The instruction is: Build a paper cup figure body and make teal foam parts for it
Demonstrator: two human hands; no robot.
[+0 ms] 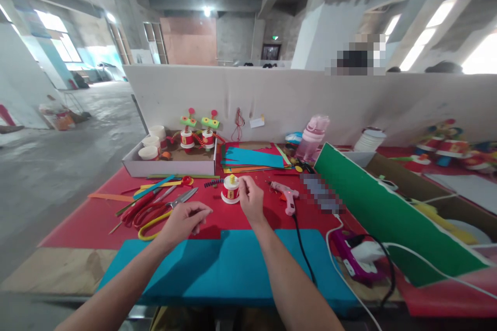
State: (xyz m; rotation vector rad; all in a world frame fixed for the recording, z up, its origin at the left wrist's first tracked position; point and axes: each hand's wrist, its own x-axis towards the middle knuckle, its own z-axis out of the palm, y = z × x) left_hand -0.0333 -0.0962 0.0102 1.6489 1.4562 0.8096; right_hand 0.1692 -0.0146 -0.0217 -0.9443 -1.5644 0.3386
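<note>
A small white and red paper cup (230,191) stands upside down on the red table cover, with a yellow piece on top and a dark coiled strip (213,183) sticking out to its left. My right hand (250,196) is at the cup's right side, its fingers curled against it; what they pinch there is too small to make out. My left hand (190,219) hovers to the lower left, near the scissors (184,198), with thumb and fingertips close together. Whether anything sits between them cannot be seen.
A pink glue gun (286,195) lies right of the cup, its cord running forward. Scissors and paper strips lie left. Behind are a white box (169,167) with finished figures and blue paper (254,157). A green board (380,212) and purple power strip (357,258) stand right.
</note>
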